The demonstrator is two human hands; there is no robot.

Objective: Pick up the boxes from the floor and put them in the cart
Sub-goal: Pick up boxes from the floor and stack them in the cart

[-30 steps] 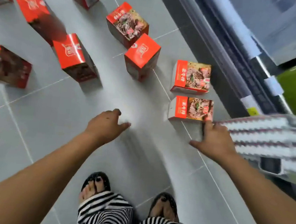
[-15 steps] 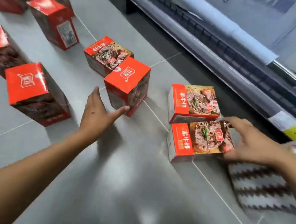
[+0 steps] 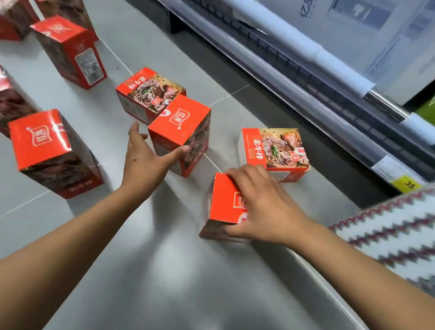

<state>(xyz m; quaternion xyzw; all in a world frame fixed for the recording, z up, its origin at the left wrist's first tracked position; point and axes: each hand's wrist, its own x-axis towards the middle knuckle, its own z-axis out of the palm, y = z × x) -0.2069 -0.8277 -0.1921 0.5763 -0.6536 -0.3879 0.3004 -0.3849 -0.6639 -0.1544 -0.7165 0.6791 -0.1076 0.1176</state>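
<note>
Several red food boxes lie scattered on the grey tiled floor. My right hand (image 3: 265,207) grips the nearest box (image 3: 225,206), tipped up on its edge with its red end facing me. My left hand (image 3: 147,157) is spread around the lower left side of an upright red box (image 3: 180,128), fingers behind it and thumb at its front; the box still stands on the floor. A flat box with a meat picture (image 3: 274,149) lies just beyond my right hand. No cart is in view.
Another flat box (image 3: 148,93) lies behind the upright one. More red boxes (image 3: 51,152) (image 3: 70,50) stand to the left. A shop shelf base with price strips (image 3: 302,63) runs along the right. A zigzag-patterned cloth (image 3: 413,233) hangs at right.
My right hand has tipped the nearest box from flat onto its edge and closed on it. My left hand has reached forward around the upright box. The camera has moved lower and closer.
</note>
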